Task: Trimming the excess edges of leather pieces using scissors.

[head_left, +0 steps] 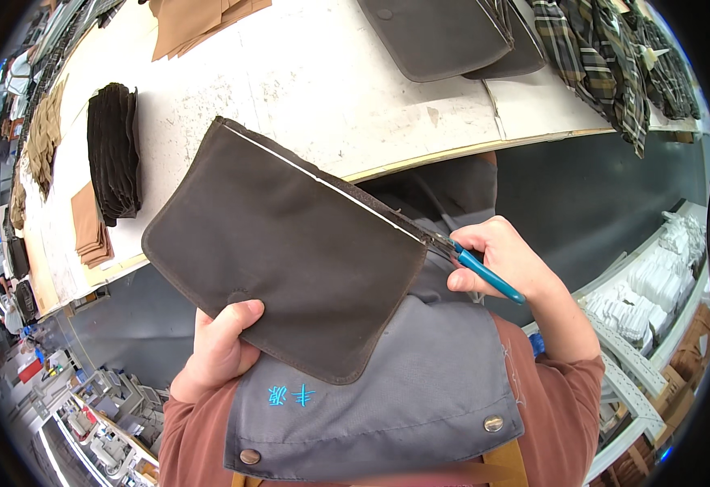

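My left hand [223,341] grips the lower left edge of a flat dark brown fabric piece [298,252], thumb on top and the other fingers out of sight beneath. The piece has rounded corners, stitched edges and a round mark near my thumb. A thin white strip [314,176] runs along its upper long edge. My right hand [497,256] is closed around teal-handled pliers [491,276]. Their metal jaws are at the right end of that edge, beside the end of the white strip; whether they bite on the material I cannot tell.
Beyond the piece lies a pale worktable [290,89]. On it are a dark folded stack [114,154], tan sheets [201,24], more dark pieces [444,40] and plaid cloth [590,61]. A grey apron [371,406] covers my lap. White bundles [655,276] fill a rack at right.
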`<state>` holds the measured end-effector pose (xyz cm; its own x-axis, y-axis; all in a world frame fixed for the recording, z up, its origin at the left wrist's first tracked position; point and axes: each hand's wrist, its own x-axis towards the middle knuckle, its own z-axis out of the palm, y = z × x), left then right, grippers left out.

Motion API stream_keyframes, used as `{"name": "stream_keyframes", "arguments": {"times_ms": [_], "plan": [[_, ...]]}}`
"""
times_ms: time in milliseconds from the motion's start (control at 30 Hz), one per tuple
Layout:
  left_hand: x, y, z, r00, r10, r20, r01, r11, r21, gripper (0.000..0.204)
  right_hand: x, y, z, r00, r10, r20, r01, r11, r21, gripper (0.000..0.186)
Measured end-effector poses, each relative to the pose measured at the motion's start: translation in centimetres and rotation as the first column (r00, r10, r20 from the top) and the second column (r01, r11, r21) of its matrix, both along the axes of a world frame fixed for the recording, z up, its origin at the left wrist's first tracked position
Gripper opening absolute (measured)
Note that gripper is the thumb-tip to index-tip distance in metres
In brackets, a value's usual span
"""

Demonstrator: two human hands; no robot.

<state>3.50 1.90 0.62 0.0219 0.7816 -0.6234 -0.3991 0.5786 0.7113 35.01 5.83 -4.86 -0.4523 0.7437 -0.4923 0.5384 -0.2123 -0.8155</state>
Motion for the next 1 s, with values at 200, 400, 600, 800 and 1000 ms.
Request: {"name": "stream_keyframes", "arguments": {"times_ms": [200,400,600,800,1000], "plan": [[0.0,0.0,0.1,1.000,0.005,0.005,-0.005,1.000,-0.007,0.043,0.0,-0.1,-0.2,1.000,0.001,0.024,-0.002,0.999,0.054,0.064],[-0.1,0.0,0.0,1.000,0.004,0.009,-0.004,1.000,0.000,0.043,0.0,-0.4,-0.4,0.999,-0.044,-0.006,0.044,0.996,0.076,0.063],[-0.2,0.0,0.2,1.000,-0.015,0.004,0.015,1.000,-0.022,0.043,0.1,0.0,-0.9,0.999,-0.041,-0.020,0.043,0.994,0.102,0.064],[-0.1,0.1,0.2,1.000,-0.019,0.003,0.019,0.999,-0.039,0.042,-1.2,1.6,0.5,0.992,0.119,0.049,-0.124,0.984,0.124,0.064],[-0.2,0.3,0.1,1.000,-0.021,0.001,0.021,0.999,-0.039,0.043,-1.3,1.6,0.6,0.998,0.064,-0.008,-0.064,0.998,-0.026,0.062]]}}
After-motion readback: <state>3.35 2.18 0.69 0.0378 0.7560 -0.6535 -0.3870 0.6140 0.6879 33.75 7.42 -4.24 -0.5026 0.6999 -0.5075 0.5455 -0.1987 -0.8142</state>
